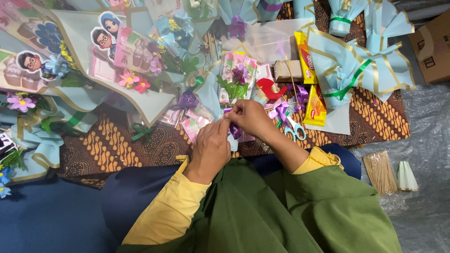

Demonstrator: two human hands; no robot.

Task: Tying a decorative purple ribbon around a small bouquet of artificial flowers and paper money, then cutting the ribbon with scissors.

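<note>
A: Inventory pls. What do I have in the hands?

B: Item 1: purple ribbon (234,130), thin strip, centre of view, over the batik cloth (375,117). My left hand (212,149) and right hand (250,117) are close together, fingertips of both pinching it from either side. Handling, my guess: v. light, soft, slippery sheen, creases easily. Best taken near the ends w/ fingertips, not the middle.

A: Pkgs nearby?

B: Item 2: yellow flat snack pack (315,107), red mark on it, just right of my hands, upright-ish. Item 3: second yellow-and-red pack (303,58), long and narrow, above it. Item 4: small tan box (287,70), beside that pack. Item 5: pale-blue wrapped bouquets (361,65), gold edging, green ribbon tie, upper right. Item 6: bouquets at left w/ cartoon-face cutouts (104,32), pink and purple paper flowers. Item 7: scissors (294,130), light-blue handles, just right of my right hand. Item 8: bundle of thin wooden skewers (379,171), far right on clear plastic sheet. Item 9: brown carton (433,44), top right corner.

A: Labels legible?

B: Too small, skipping.
</note>
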